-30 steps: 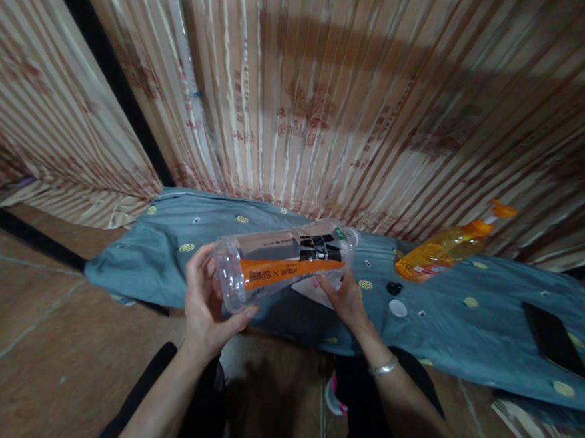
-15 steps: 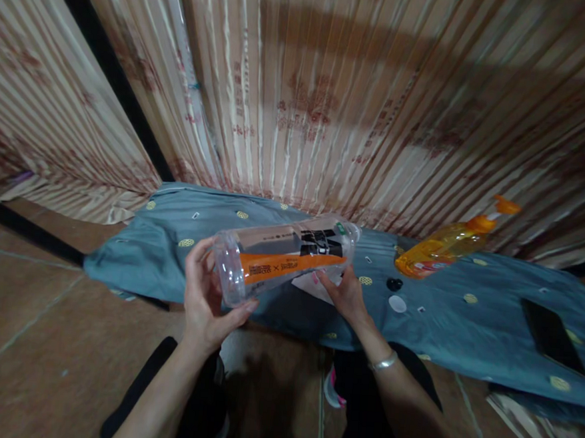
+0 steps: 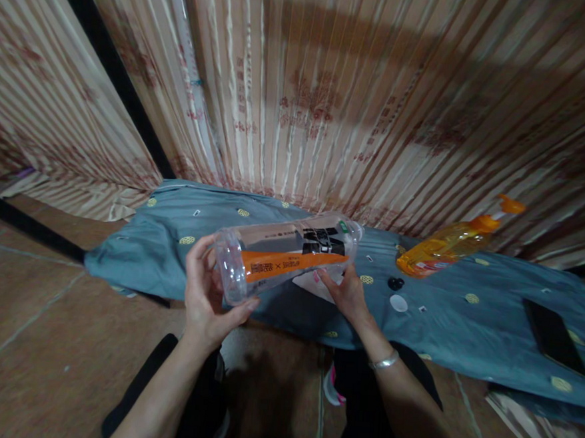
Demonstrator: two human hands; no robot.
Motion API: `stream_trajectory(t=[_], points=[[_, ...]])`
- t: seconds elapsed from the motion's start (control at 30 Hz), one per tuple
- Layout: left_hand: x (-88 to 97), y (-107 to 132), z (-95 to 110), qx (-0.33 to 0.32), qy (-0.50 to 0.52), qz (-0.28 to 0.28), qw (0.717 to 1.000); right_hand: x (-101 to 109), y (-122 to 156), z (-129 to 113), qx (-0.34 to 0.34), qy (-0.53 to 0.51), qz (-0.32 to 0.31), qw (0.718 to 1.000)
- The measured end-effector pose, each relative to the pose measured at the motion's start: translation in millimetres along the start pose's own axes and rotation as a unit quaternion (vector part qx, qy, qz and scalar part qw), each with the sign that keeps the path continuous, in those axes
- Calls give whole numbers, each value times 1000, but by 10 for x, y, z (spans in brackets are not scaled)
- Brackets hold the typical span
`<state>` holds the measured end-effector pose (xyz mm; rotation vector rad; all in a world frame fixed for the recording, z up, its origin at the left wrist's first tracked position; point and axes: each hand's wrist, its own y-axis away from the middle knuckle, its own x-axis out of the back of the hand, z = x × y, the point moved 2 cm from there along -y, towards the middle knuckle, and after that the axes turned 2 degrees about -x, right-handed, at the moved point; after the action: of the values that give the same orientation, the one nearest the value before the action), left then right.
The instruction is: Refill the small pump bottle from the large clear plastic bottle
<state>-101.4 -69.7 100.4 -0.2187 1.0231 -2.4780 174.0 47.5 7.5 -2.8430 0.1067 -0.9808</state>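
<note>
I hold a large clear plastic bottle [image 3: 290, 255] with an orange and black label on its side, above the near edge of a blue-grey cloth [image 3: 465, 324]. My left hand [image 3: 207, 300] grips the bottle's base end, thumb and fingers wrapped round it. My right hand [image 3: 345, 293] sits under the neck end, fingertips pinched on the lower edge of the label. A silver bracelet is on my right wrist.
An orange pump bottle [image 3: 445, 246] lies on the cloth at the right. A black cap [image 3: 395, 283] and a white cap [image 3: 398, 303] lie near it. A dark phone [image 3: 555, 337] lies far right. Striped curtains hang behind; brown tiled floor is at the left.
The bottle and both hands have shifted only slightly; my grip on it stays the same.
</note>
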Motion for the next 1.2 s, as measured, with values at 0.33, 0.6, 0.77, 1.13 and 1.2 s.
stream_trajectory(t=[0.33, 0.6, 0.77, 1.13, 1.2], points=[[10, 5, -8, 20, -10, 7, 1000, 1, -4, 38, 0, -11, 8, 1000], [16, 10, -23, -7, -9, 7, 1000, -6, -5, 46, 4, -17, 8, 1000], [11, -5, 1, 9, -13, 13, 1000, -1, -7, 50, 5, -19, 9, 1000], [-6, -30, 35, 34, 8, 12, 999, -8, -10, 41, -1, -22, 10, 1000], [-8, -34, 44, 34, 14, 9, 999, -7, -6, 21, -1, -30, 8, 1000]])
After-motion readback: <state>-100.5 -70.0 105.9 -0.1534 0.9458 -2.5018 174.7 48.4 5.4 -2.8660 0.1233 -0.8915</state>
